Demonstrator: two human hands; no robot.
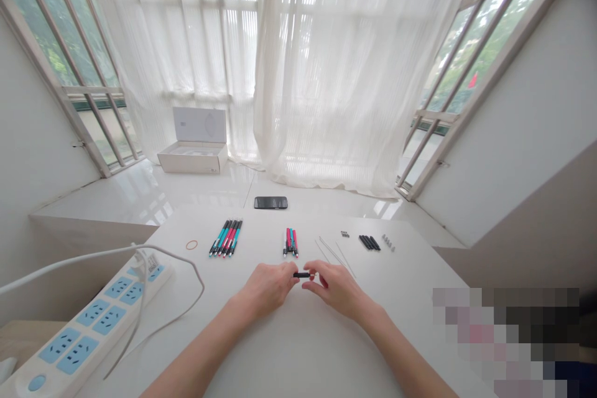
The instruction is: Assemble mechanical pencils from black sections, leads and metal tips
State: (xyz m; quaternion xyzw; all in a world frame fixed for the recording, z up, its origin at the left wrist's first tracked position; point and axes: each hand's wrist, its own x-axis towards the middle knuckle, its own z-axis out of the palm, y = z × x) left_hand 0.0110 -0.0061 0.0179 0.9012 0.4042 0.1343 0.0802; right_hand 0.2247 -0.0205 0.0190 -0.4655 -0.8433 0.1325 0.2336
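Observation:
My left hand (269, 289) pinches a short black pen part (301, 275) between thumb and fingers, held level just above the white table. At the part's right end, my right hand (338, 289) has its fingers curled round a thin, pale piece (313, 274) sticking out of it; what kind of piece it is cannot be made out. Just beyond the hands lie a few red, teal and black pen barrels (291, 242). Thin metallic rods (332, 252) rest behind my right hand. Further right are several black grips (369, 243) in a row.
Assembled pens (226, 237) lie in a row at the left, near a rubber band (191, 245). Small dark pieces (344, 234) and pale tips (388, 242) sit right. A phone (270, 203), an open white box (191, 158) and a corded power strip (88, 329) surround the workspace.

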